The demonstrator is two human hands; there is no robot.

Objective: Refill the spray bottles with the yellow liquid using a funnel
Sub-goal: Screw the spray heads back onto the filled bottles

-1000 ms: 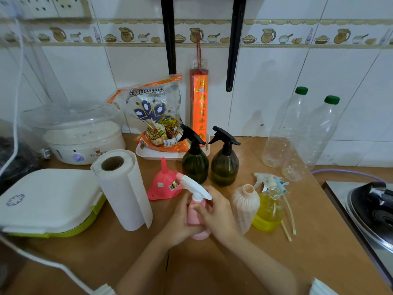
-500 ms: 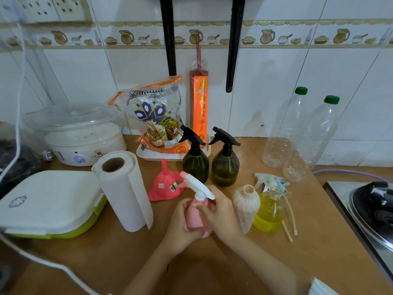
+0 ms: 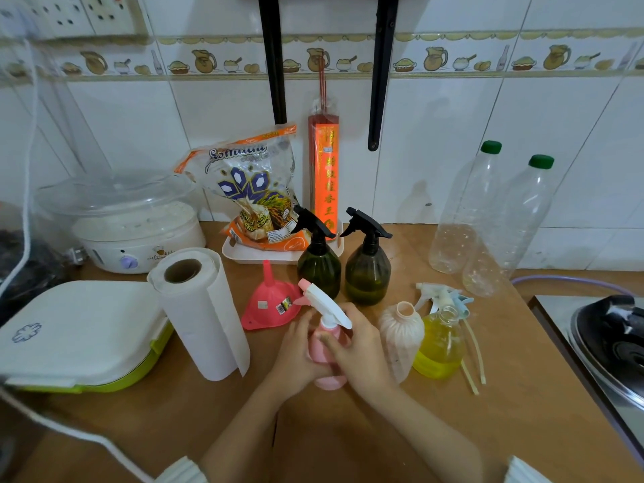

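Left hand (image 3: 296,353) and right hand (image 3: 359,350) both grip the upright pink spray bottle (image 3: 329,357)

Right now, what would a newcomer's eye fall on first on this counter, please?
Probably the pink spray bottle at centre front, gripped by the left hand and right hand. Next, the open bottle of yellow liquid to its right, and the pink funnel lying behind, left of the bottle.
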